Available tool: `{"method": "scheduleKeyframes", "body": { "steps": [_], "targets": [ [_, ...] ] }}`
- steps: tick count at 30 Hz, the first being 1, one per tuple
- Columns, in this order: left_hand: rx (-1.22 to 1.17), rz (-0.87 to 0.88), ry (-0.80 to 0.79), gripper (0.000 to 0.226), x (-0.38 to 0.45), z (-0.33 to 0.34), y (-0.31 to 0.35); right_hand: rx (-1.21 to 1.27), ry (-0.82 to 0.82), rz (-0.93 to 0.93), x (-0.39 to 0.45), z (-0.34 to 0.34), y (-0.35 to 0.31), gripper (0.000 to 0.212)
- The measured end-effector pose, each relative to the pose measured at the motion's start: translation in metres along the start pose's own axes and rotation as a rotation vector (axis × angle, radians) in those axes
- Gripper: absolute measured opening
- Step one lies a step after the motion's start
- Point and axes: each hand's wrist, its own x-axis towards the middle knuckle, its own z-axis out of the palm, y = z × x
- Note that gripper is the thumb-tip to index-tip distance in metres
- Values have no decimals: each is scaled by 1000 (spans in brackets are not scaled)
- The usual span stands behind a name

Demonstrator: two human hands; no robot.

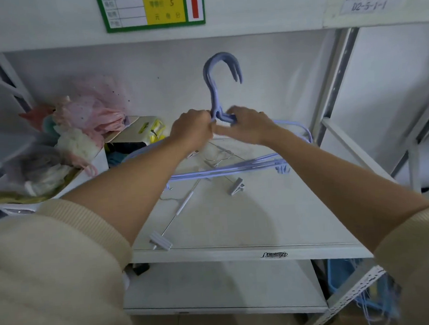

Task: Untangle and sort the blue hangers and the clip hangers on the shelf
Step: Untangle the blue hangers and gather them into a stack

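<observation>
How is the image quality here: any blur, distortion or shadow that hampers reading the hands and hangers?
Head view: dim, flat, bluish light; wide-angle bending bows the shelf uprights. The left hand and right hand are motion-smeared at the blue hangers, so the grip is soft. A soft shadow lies on the shelf near the clip hangers. No glare.

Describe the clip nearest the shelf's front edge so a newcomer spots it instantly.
Start at the white shelf under both arms. Near its front left edge lies a grey clip on the end of a thin wire rod. Unlike the other clip, farther back under the blue hangers, it lies alone.
</observation>
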Motion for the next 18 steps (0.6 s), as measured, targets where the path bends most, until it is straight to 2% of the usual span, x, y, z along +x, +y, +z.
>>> {"method": "scheduleKeyframes", "body": {
  "steps": [2,4,6,9,14,18],
  "targets": [
    [-106,-36,-70,25,7,-3,-5,-305,61,-28,-4,5,9,51],
    [-126,-46,-114,24,11,-1,-5,-360,107,-11,0,6,10,39],
    [-101,-36,-138,20,13,3,-4,-441,160,-12,4,9,8,37],
    [-91,-8,-144,24,15,9,-7,-535,144,-61,7,10,4,35],
    [73,72,-61,36,10,16,-6,-459,59,-76,9,8,10,29],
    [136,33,-24,37,7,14,-1,-176,-62,15,10,18,19,40]
  ]
}}
